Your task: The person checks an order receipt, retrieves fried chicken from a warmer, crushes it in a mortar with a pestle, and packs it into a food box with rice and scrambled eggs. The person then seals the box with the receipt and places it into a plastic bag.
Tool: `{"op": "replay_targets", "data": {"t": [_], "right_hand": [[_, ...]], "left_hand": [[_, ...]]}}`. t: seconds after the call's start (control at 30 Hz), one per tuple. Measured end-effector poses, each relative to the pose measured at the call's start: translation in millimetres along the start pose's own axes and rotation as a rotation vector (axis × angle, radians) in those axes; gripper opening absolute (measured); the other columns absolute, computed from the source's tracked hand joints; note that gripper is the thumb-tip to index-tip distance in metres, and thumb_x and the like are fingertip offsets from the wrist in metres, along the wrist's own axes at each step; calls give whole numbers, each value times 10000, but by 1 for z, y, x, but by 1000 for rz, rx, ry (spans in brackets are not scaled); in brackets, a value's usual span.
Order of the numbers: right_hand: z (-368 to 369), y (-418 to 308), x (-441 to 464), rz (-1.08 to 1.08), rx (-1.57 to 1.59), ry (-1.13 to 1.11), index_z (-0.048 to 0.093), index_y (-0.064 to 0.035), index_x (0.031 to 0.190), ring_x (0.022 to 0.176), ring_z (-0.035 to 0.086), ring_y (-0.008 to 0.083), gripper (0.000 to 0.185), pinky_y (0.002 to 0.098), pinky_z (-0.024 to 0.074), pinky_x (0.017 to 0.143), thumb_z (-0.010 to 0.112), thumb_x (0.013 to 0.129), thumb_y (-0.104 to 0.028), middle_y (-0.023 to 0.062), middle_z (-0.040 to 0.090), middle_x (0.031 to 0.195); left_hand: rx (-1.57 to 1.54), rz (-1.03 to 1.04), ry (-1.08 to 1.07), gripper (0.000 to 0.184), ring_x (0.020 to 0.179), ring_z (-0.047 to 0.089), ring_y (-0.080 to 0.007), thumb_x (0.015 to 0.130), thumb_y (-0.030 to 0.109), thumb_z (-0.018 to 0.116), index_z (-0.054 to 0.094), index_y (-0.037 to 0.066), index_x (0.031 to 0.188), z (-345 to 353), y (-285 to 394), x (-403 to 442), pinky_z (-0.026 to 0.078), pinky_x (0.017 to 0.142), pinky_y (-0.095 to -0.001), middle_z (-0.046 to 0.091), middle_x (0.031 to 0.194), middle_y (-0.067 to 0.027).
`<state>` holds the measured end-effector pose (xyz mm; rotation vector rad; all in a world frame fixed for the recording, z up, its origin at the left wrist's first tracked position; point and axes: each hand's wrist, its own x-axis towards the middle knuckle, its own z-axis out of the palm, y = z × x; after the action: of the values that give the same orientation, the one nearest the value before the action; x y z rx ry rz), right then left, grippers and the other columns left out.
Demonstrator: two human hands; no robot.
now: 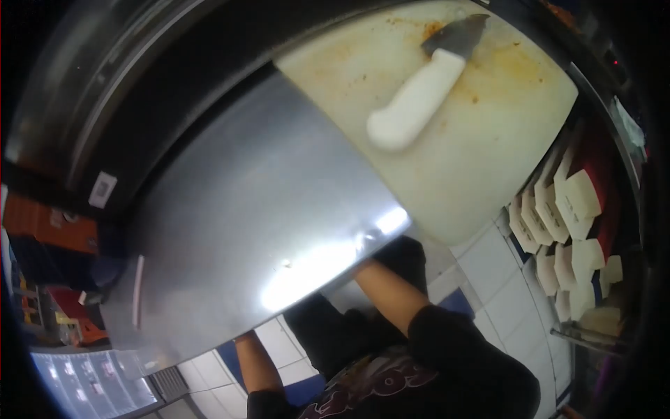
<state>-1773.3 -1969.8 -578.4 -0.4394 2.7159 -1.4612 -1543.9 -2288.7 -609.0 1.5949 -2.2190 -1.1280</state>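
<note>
Both of my forearms reach under the front edge of a steel counter. My left forearm goes in at the lower middle, and its hand is hidden below the counter. Farther right, my right forearm passes beneath the edge close to the counter's corner, its hand also out of sight. What either hand holds or touches cannot be seen. A knife with a white handle and dark blade lies on a stained, pale cutting board beside the steel surface.
Folded cartons are stacked in rows at the right. A thin pale strip lies near the counter's left end. Dark equipment with a small label borders the far side. White and blue floor tiles show below.
</note>
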Motion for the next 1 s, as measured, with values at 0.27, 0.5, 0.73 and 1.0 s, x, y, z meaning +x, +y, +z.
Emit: {"op": "replay_targets", "data": {"t": [0.27,0.5,0.73,1.0], "right_hand": [[5,-2,43,-207,21,152,673,-40,1169,1158,599,351,383,446,452,1013,673,846,-246,186,666,1179],[-24,2,46,-271,5,189,667,-41,1171,1154,597,351,394,451,449,1016,681,823,-225,181,663,1182],[-87,5,37,-350,-20,267,661,-43,1173,1151,596,350,408,457,446,1018,689,800,-205,176,660,1184],[-72,62,30,-474,-240,241,655,-44,1175,1147,594,350,427,463,442,1021,698,773,-182,170,656,1187]], "left_hand": [[-164,101,80,390,894,678,-181,976,316,583,610,4,1210,0,43,45,526,747,-308,695,1012,-105],[-236,132,110,389,878,671,-175,976,325,577,604,14,1207,-35,48,19,522,726,-302,685,998,-98],[-269,202,-2,387,862,663,-169,976,335,570,598,23,1204,11,75,14,519,704,-297,675,984,-90],[-156,463,-176,385,843,654,-162,976,346,563,592,34,1200,77,168,41,514,680,-291,663,969,-81]]}}
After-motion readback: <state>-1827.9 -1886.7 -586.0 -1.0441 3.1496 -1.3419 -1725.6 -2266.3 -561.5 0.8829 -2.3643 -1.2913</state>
